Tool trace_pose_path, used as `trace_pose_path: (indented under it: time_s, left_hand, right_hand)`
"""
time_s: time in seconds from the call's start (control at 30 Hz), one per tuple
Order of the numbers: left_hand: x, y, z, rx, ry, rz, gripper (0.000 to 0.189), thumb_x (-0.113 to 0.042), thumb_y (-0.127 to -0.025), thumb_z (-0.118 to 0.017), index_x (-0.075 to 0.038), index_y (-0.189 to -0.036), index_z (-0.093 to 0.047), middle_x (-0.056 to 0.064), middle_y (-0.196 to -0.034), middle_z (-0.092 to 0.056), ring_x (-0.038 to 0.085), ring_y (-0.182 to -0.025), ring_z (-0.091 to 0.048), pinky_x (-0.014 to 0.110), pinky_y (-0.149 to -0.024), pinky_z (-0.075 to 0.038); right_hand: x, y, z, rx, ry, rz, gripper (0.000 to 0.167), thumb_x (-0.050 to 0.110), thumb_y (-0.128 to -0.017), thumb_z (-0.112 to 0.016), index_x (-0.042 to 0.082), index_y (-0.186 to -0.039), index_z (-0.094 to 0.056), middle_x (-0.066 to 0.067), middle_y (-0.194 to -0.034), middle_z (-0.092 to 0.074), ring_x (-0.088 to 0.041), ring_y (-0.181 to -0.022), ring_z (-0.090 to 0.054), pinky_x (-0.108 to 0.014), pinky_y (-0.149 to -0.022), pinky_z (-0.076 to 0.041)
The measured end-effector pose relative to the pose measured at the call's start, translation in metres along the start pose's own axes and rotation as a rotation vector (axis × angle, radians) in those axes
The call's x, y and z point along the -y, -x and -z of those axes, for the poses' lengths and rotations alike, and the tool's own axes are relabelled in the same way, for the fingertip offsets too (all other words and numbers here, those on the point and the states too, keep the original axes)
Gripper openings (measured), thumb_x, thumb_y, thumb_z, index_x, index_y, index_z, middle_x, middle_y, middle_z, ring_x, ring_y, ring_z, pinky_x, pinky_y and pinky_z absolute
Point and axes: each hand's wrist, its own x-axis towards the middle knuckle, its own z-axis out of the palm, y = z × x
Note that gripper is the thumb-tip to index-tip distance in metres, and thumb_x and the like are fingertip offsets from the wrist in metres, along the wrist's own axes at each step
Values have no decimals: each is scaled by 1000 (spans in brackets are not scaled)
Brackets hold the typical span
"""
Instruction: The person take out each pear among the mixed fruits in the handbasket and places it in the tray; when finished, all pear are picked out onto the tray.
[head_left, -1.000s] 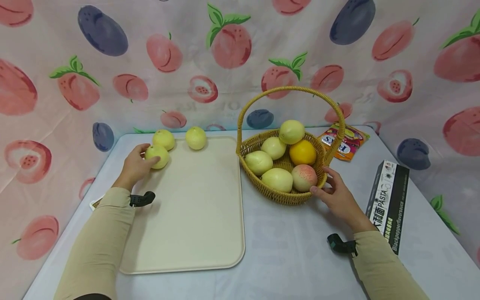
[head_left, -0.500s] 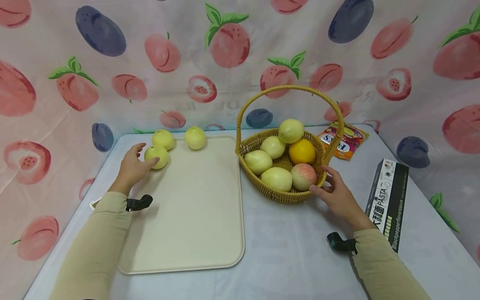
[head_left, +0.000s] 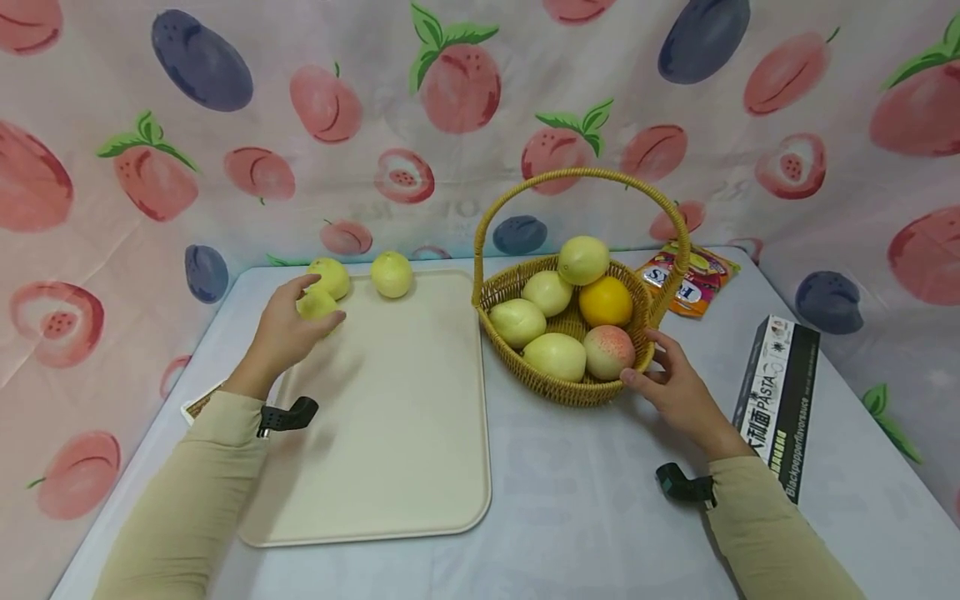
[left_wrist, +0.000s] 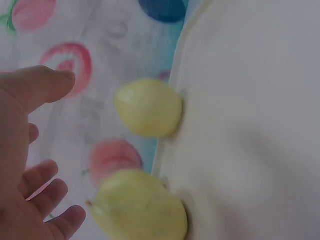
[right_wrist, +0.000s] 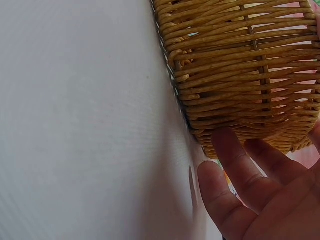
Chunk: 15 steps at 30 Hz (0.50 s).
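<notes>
My left hand (head_left: pixel 282 335), fingers spread, grips nothing beside the near pear (head_left: pixel 317 307) at the tray's (head_left: pixel 390 417) far-left corner; my right hand (head_left: pixel 684 402), fingers relaxed, touches the basket (head_left: pixel 557 392). I'd cup that pear low.

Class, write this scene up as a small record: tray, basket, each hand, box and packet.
Tray: three yellow-green fruits at its far end
Basket: four pale fruits, one orange, one peach
Left hand: at the tray's nearest fruit; contact unclear
Right hand: touching the basket's right side
Box: black and white, marked PASTA, right of the right hand
Packet: multicoloured, behind the basket's right side
</notes>
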Motion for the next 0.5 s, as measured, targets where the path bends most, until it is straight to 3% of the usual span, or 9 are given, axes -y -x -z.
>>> trace_pose_path:
  time_s: [0.5]
  left_hand:
    - [-58,16,-41,164,30,-176,76,-23,-88,-78,1,-149,-40,21,-150,-41,39,-138,-36,54,-110,-34]
  right_hand:
    - [-3,-1,0,-5,-2,4,93,44,-98,-64,14,-162,-4,-32,-158,-21,-46,-124,-49,-57,-100,-44]
